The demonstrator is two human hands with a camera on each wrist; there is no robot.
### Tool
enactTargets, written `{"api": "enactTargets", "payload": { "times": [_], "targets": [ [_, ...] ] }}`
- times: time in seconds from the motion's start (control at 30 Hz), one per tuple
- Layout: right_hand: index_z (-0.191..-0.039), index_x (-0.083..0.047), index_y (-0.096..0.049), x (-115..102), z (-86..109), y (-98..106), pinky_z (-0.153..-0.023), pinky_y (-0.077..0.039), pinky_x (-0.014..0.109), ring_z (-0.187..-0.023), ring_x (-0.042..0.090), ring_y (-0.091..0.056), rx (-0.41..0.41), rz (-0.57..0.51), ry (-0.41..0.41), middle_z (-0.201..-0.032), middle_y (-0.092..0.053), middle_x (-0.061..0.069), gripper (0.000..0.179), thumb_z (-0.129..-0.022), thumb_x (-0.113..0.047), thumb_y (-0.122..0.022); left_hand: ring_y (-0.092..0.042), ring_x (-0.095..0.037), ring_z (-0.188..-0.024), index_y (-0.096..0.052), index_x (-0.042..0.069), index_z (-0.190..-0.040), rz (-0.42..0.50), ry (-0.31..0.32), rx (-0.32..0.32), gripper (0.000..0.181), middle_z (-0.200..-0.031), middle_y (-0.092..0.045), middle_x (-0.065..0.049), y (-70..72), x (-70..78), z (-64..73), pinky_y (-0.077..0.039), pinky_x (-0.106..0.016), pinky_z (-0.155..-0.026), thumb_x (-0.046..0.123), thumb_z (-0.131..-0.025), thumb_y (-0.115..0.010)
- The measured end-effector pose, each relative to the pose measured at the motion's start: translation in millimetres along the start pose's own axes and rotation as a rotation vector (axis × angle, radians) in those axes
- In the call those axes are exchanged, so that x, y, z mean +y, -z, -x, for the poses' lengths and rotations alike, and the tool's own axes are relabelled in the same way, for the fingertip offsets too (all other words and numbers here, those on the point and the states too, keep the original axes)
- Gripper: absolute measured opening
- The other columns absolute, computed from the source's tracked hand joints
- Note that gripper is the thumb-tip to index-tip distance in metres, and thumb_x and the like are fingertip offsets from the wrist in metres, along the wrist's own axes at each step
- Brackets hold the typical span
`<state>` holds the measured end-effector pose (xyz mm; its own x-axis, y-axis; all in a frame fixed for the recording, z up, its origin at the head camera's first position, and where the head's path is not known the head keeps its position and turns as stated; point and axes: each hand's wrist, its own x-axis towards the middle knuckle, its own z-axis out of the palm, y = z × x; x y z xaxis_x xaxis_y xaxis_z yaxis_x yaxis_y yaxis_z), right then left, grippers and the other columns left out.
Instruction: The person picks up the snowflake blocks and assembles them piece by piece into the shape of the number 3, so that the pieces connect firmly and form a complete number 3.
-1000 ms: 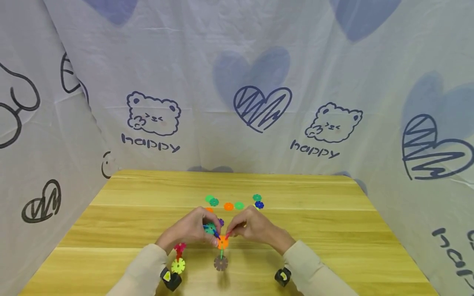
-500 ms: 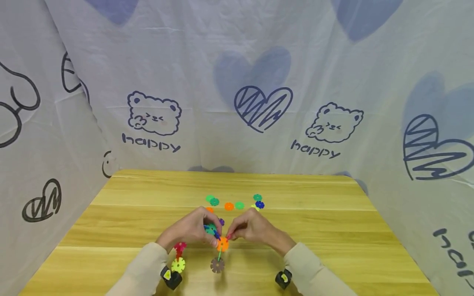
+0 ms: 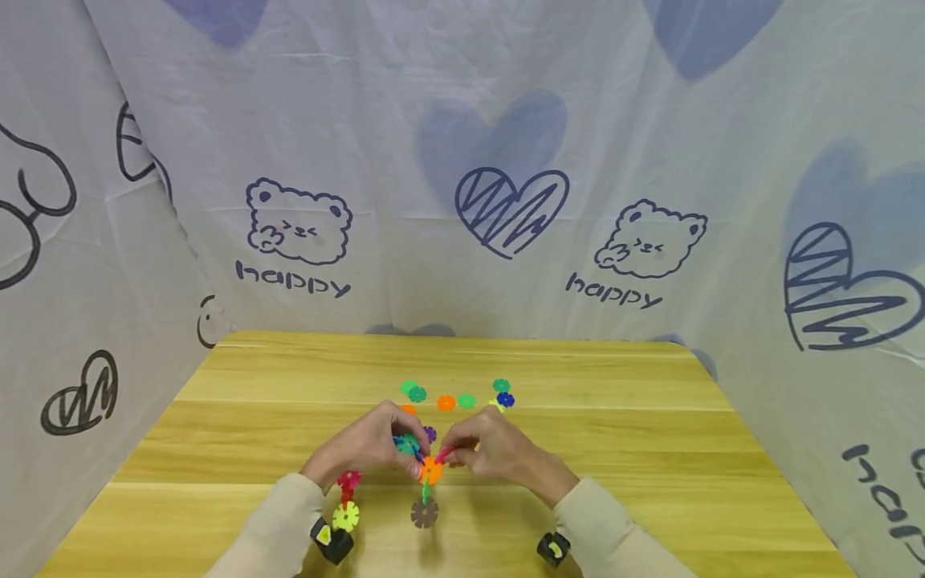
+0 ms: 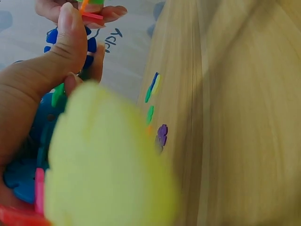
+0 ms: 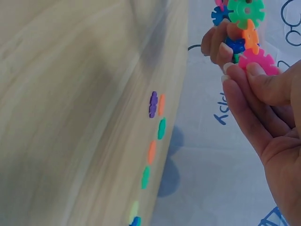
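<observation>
Between my hands is a chain of notched plastic discs, slotted together. My left hand pinches a blue disc of the chain between thumb and fingers. With thumb and fingertips my right hand pinches a pink disc, its edge right at the orange disc. Below the orange disc hangs a green disc, seen nearly edge-on in the head view, then a brown disc. Teal and blue discs lie under my left palm, partly hidden. From that side a yellow disc hangs below red ones.
Several loose notched discs lie flat on the wooden table beyond my hands, among them an orange disc, a dark blue disc and a purple disc. A printed cloth surrounds the table at the back and sides.
The orange disc tilted slightly and the green and brown discs below it swung a little left; the green one now shows more of its face. Both hands keep their hold with small shifts.
</observation>
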<state>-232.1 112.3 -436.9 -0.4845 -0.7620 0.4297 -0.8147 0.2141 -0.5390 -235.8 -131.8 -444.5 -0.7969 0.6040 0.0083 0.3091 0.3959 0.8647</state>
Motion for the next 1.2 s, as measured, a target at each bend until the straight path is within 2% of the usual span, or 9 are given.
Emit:
{"api": "enactTargets", "payload": {
  "times": [0.27, 0.4, 0.53, 0.7, 0.93, 1.1, 1.2],
  "targets": [
    [-0.087, -0.001, -0.080, -9.5, -6.0, 5.0, -0.067, -0.053, 0.005, -0.067, 0.005, -0.071, -0.042, 0.096, 0.062, -0.081, -0.080, 0.007, 0.017, -0.082, 0.015, -0.074, -0.059, -0.012, -0.077, -0.081, 0.014, -0.086, -0.006, -0.008, -0.010, 0.018, -0.090, -0.077, -0.002, 1.3, 1.0, 1.6, -0.052, -0.023, -0.072, 0.009, -0.074, -0.092],
    [-0.087, 0.000, -0.080, -6.8, -6.2, 4.8, -0.068, -0.054, 0.006, -0.070, 0.008, -0.074, -0.033, 0.072, 0.076, -0.083, -0.080, 0.008, 0.019, -0.081, 0.016, -0.074, -0.059, -0.013, -0.079, -0.081, 0.015, -0.087, -0.005, -0.005, -0.014, 0.017, -0.090, -0.077, -0.001, 2.1, 1.3, 1.3, -0.052, -0.023, -0.072, 0.009, -0.075, -0.092],
    [-0.091, 0.001, -0.080, -1.6, -3.3, 4.3, -0.068, -0.056, 0.009, -0.071, 0.008, -0.075, -0.027, 0.005, 0.013, -0.086, -0.081, 0.011, 0.019, -0.083, 0.016, -0.074, -0.062, -0.015, -0.084, -0.081, 0.017, -0.088, -0.013, -0.004, -0.024, 0.016, -0.092, -0.077, 0.000, 3.1, 3.9, 1.1, -0.053, -0.025, -0.077, 0.012, -0.076, -0.091],
    [-0.093, 0.000, -0.080, -0.2, -2.3, 3.4, -0.068, -0.058, 0.013, -0.072, 0.005, -0.074, -0.051, -0.050, -0.063, -0.088, -0.081, 0.011, 0.014, -0.087, 0.011, -0.074, -0.066, -0.014, -0.087, -0.081, 0.017, -0.092, -0.046, -0.039, -0.076, 0.016, -0.096, -0.077, 0.000, 8.3, 9.7, 2.3, -0.055, -0.024, -0.082, 0.019, -0.079, -0.091],
    [-0.093, 0.000, -0.079, -0.5, -0.8, 1.7, -0.066, -0.058, 0.013, -0.071, 0.011, -0.076, -0.050, -0.063, -0.058, -0.087, -0.080, 0.011, 0.016, -0.087, 0.013, -0.071, -0.065, -0.011, -0.086, -0.082, 0.022, -0.094, -0.108, -0.053, -0.140, 0.025, -0.098, -0.078, 0.006, 12.4, 14.9, 3.5, -0.056, -0.023, -0.080, 0.015, -0.073, -0.094],
    [-0.095, 0.001, -0.079, -1.0, 0.7, 0.8, -0.068, -0.060, 0.015, -0.071, 0.013, -0.076, -0.048, -0.098, -0.087, -0.088, -0.080, 0.013, 0.015, -0.088, 0.012, -0.071, -0.068, -0.013, -0.086, -0.083, 0.019, -0.091, -0.105, -0.103, -0.139, 0.020, -0.094, -0.078, 0.003, 11.6, 16.8, 3.1, -0.058, -0.023, -0.081, 0.019, -0.074, -0.093],
    [-0.094, 0.001, -0.079, -0.6, 1.0, -0.1, -0.068, -0.060, 0.015, -0.071, 0.013, -0.076, -0.045, -0.103, -0.090, -0.087, -0.080, 0.012, 0.014, -0.088, 0.011, -0.072, -0.067, -0.009, -0.083, -0.083, 0.017, -0.089, -0.102, -0.116, -0.129, 0.017, -0.091, -0.078, 0.002, 11.1, 16.9, 2.5, -0.057, -0.023, -0.078, 0.023, -0.076, -0.092]
  ]
}}
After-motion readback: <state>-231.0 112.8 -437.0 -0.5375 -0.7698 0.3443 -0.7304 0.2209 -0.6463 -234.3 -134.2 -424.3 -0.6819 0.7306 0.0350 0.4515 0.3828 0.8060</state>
